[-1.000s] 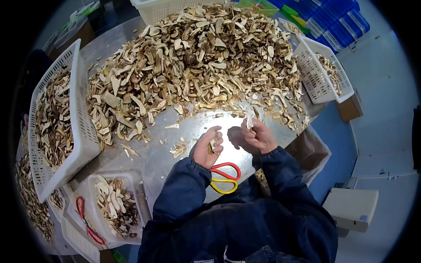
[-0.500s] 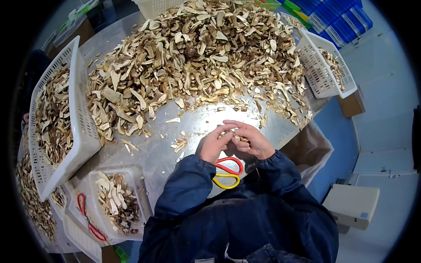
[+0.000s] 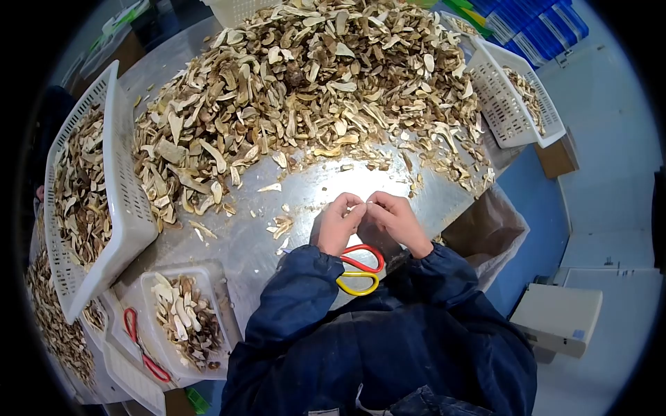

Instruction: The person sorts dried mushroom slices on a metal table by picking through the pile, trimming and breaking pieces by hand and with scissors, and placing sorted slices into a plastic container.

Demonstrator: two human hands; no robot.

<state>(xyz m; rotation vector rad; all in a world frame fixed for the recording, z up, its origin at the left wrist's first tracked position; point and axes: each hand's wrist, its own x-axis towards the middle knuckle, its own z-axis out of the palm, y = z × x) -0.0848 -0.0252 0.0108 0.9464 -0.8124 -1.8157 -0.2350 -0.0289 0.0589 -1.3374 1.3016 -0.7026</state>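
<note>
Above the metal table (image 3: pixel 267 222), my left hand (image 3: pixel 338 226) and my right hand (image 3: pixel 401 223) meet fingertip to fingertip. Both are pinched closed on a small pale mushroom piece (image 3: pixel 368 202), mostly covered by the fingers. Just below my wrists lie scissors with one red and one yellow handle (image 3: pixel 359 283), their blades hidden. A few loose mushroom slices (image 3: pixel 281 226) rest left of my left hand. Beyond both hands rises a large heap of dried mushroom slices (image 3: pixel 298 90).
A white basket of slices (image 3: pixel 128 201) stands tilted at left. Near it are a clear tray (image 3: pixel 216 298) with slices and red-handled scissors (image 3: pixel 148 360). Another white basket (image 3: pixel 496 104) sits far right, above a lined bin (image 3: pixel 503 236). Blue crates (image 3: pixel 541 35) are stacked behind.
My hands have drawn slightly apart, and the fingers have gone from overlapping to a fingertip pinch. The brownish slice seen in my right hand no longer shows. The scissors stay in place.
</note>
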